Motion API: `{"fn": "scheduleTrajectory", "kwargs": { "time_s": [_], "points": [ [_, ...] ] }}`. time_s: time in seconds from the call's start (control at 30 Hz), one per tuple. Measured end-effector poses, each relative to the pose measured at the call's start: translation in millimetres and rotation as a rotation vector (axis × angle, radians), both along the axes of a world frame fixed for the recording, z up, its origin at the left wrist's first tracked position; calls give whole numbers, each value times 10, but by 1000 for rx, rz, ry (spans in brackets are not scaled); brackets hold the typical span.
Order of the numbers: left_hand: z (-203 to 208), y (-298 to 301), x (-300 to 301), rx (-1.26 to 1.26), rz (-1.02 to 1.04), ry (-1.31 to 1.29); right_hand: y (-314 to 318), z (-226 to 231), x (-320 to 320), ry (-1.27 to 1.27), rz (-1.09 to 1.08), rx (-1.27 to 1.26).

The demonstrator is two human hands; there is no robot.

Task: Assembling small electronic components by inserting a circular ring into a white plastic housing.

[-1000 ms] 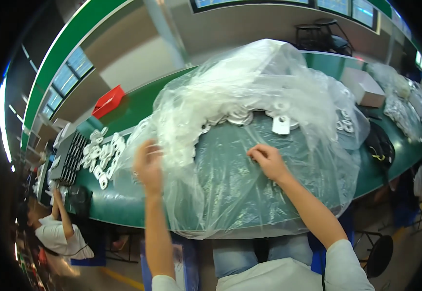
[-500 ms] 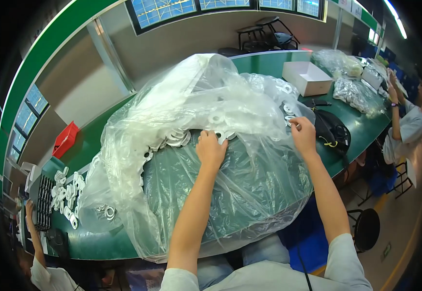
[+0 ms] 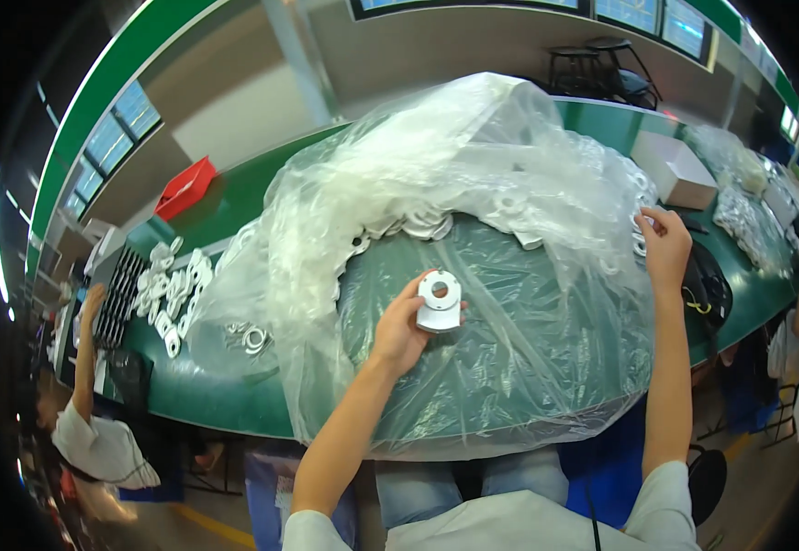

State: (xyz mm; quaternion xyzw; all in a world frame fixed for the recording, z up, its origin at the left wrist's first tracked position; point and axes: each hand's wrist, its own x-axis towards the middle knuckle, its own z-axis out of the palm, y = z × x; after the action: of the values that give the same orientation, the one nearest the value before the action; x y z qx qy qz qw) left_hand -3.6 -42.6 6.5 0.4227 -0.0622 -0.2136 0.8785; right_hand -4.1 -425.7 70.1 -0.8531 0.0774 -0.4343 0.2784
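My left hand (image 3: pixel 403 332) grips a white part (image 3: pixel 440 317) with a round ring-shaped top, a hole through it and a squared lower end. It is held up above the clear plastic sheet (image 3: pixel 509 376) on the table. Further right, my right hand (image 3: pixel 667 253) is closed in a pinch beside some white rings (image 3: pixel 639 242) at the edge of the plastic; whatever is between its fingertips is too small to make out. More white parts (image 3: pixel 427 223) lie in a heap partly under the bunched plastic bag (image 3: pixel 473 138).
On the green table (image 3: pixel 225 399) at left are loose white parts (image 3: pixel 175 285), rings (image 3: pixel 254 340), a black rack (image 3: pixel 120 294) and a red bin (image 3: pixel 185 188). At right stand a white box (image 3: pixel 675 174) and a black bag (image 3: pixel 707 285). Co-workers (image 3: pixel 101 441) sit on both sides.
My left hand has come away from the heap toward me and now holds a white part. My right hand stays pinched near the rings. The whole view has shifted, with the scene moving right.
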Motion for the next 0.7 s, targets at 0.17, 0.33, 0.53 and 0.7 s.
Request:
{"fn": "scheduleTrajectory", "kwargs": {
  "time_s": [0.17,0.33,0.53,0.7],
  "points": [
    [-112,72,-58,-51,4,14,1676,103,-406,117,606,143],
    [-105,137,-81,24,77,-77,2073,-370,26,247,749,544],
    [-181,91,-32,-79,214,-132,2322,-745,97,614,994,1245],
    [-265,133,13,21,269,-132,2393,-753,3,597,1064,1465]
  ]
}}
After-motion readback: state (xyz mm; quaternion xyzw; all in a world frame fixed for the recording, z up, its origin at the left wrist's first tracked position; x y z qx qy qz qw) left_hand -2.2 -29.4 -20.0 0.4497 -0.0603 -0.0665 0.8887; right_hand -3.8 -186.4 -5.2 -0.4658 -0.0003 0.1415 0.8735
